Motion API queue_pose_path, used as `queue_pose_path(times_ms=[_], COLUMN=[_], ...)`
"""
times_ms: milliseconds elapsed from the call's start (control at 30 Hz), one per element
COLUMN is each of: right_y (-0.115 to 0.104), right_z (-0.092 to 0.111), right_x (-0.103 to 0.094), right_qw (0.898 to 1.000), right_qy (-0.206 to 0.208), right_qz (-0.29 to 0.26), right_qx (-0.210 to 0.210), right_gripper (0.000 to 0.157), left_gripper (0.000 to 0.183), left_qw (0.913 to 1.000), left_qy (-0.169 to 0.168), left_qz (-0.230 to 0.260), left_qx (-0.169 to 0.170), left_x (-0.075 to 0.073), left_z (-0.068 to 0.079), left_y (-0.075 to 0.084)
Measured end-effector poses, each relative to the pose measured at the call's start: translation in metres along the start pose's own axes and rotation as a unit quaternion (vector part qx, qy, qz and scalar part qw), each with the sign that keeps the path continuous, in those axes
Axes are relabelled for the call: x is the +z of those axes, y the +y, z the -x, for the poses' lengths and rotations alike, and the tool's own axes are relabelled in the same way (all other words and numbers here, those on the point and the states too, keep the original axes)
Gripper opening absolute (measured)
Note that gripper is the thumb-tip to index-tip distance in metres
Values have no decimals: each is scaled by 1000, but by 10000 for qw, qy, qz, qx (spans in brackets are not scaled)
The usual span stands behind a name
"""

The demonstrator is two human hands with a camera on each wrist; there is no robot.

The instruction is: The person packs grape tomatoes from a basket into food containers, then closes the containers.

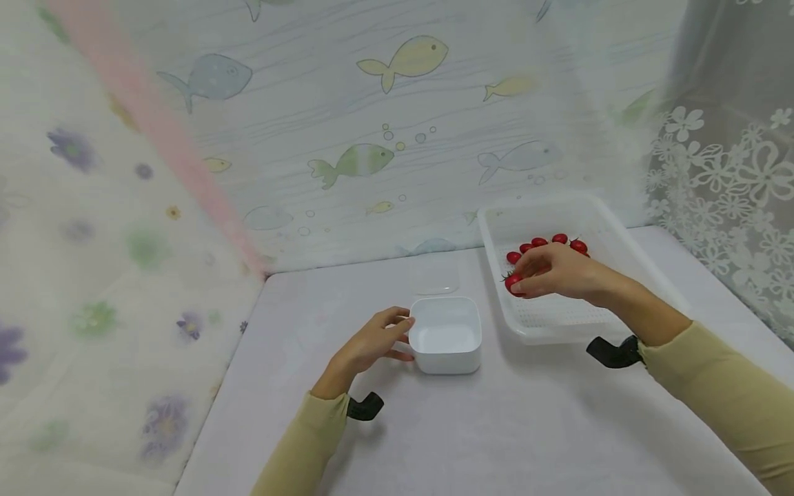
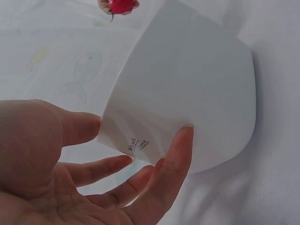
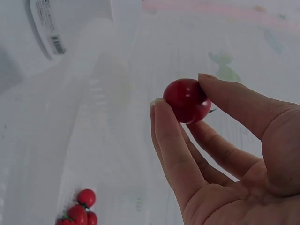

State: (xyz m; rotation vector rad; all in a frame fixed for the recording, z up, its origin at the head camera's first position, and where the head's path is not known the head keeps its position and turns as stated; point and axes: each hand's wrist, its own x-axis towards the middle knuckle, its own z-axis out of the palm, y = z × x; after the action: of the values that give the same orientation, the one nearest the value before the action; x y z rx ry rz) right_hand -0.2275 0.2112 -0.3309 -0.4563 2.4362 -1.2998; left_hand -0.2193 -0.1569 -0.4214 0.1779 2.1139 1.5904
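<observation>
A cherry tomato point(image 1: 513, 284) with a green stem is pinched between the thumb and fingertips of my right hand point(image 1: 555, 271), held over the left side of a white plastic basket point(image 1: 527, 333). The right wrist view shows the red tomato point(image 3: 187, 100) at the fingertips. My left hand point(image 1: 375, 337) rests against the left side of a square white container point(image 1: 448, 363), its thumb at the rim and its fingers spread along the wall. In the left wrist view the container point(image 2: 187, 84) fills the middle, with small dark print near one corner.
Several more cherry tomatoes point(image 1: 540, 242) lie in the basket behind the right hand. A clear lid point(image 1: 436, 281) lies on the white tabletop point(image 1: 298, 303) behind the container. A fish-print curtain point(image 1: 347, 103) hangs at the back, with a floral sheet point(image 1: 124, 275) on the left.
</observation>
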Motion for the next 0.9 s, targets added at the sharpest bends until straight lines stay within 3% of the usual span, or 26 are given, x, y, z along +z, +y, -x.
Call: queue_pose_path(times_ms=[267, 533, 900], right_y=[-3, -11, -17], right_z=[-4, -6, -23], right_x=[18, 34, 62], right_qw=[9997, 9987, 9983], right_qy=[225, 210, 209], right_qz=[-3, -397, -268], right_qx=[-124, -255, -480], right_gripper=[41, 39, 32], left_gripper=[53, 53, 53], left_qw=[10000, 10000, 10000], left_qy=[-20, -31, -18], left_qz=[24, 49, 82], left_qx=[4, 1, -22], left_x=[0, 1, 1], left_z=[4, 4, 4], left_y=[2, 1, 1])
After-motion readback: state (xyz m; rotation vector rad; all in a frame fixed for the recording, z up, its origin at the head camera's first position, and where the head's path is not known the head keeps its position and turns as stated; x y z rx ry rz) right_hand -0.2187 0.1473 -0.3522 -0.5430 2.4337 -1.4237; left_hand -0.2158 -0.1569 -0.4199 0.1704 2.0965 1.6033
